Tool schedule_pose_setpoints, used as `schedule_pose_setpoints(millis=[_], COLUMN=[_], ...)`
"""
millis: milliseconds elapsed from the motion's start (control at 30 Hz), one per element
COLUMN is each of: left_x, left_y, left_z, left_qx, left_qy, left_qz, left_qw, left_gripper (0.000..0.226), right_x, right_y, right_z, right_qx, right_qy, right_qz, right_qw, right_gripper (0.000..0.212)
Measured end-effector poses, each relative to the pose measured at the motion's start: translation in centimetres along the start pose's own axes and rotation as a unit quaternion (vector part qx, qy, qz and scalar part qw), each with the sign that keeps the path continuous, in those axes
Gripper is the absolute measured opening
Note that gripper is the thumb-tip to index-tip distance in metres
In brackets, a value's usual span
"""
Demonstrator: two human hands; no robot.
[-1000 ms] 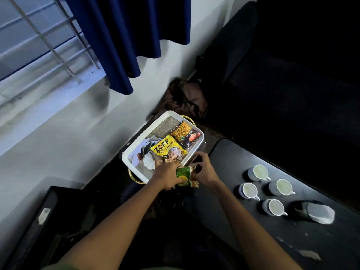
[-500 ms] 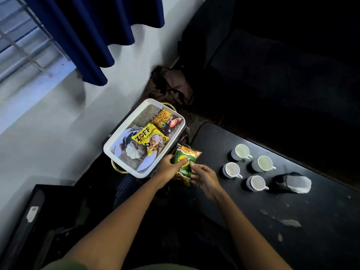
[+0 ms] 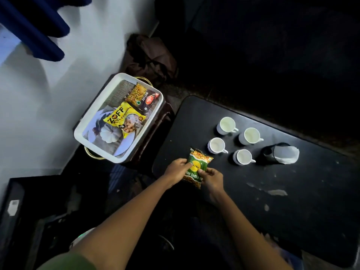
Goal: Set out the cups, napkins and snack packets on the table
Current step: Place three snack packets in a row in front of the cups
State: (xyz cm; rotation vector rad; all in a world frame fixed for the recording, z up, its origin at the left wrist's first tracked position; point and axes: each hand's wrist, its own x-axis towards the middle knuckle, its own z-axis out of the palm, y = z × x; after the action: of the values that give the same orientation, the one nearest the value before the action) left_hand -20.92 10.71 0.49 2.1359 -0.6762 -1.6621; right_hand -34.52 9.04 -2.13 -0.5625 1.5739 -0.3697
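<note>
While both hands pinch green packet (image 3: 198, 166) | left hand (image 3: 178, 169); right hand (image 3: 211, 177) | lower label covered

Both hands carried the green snack packet (image 3: 198, 165) from beside the tray (image 3: 93, 131) over onto the tabletop (image 3: 253, 191).

The snack packet (image 3: 198, 165) between the hands is green with a yellow disc and orange ends. The tray (image 3: 93, 121) has a white rim and a printed floor showing a white pumpkin; in it lie a yellow packet (image 3: 124, 121) lettered in black and a dark packet (image 3: 144, 98) with a red badge. Four white cups (image 3: 244, 156) stand on the black table (image 3: 292, 211).
</note>
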Motion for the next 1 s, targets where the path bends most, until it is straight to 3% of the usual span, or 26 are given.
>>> schedule_pose_setpoints(millis=[167, 333, 467, 633, 767, 867, 1000], left_x=[2.8, 5.7, 7.1, 7.6, 6.9, 6.1, 4.7], left_y=[-1.0, -2.3, -3.1, -3.2, -3.1, -3.0, -3.0], left_z=[4.0, 6.8, 7.9, 8.2, 7.6, 6.6, 4.4], left_qx=[0.058, 0.073, 0.073, 0.107, 0.117, 0.122, 0.112], left_qy=[-0.066, -0.099, -0.111, -0.101, -0.076, -0.056, -0.017], left_qz=[-0.014, -0.048, -0.082, -0.081, -0.063, -0.042, -0.02], left_qw=[0.996, 0.991, 0.988, 0.986, 0.988, 0.99, 0.993], left_gripper=[0.029, 0.046, 0.064, 0.066, 0.064, 0.056, 0.042], right_x=[2.7, 5.0, 6.3, 6.6, 6.1, 4.8, 2.9], right_y=[2.9, 4.1, 4.8, 5.1, 5.0, 4.3, 3.3], right_z=[-2.2, -3.1, -3.2, -3.4, -3.5, -3.5, -2.4], right_qx=[-0.052, -0.072, -0.058, -0.065, -0.128, -0.194, -0.271], right_qy=[0.024, 0.01, -0.024, -0.024, 0.045, 0.104, 0.095], right_qz=[0.021, 0.024, 0.045, 0.053, 0.057, 0.028, -0.016], right_qw=[0.998, 0.997, 0.997, 0.996, 0.989, 0.975, 0.958], right_gripper=[0.021, 0.041, 0.045, 0.048, 0.055, 0.043, 0.034])
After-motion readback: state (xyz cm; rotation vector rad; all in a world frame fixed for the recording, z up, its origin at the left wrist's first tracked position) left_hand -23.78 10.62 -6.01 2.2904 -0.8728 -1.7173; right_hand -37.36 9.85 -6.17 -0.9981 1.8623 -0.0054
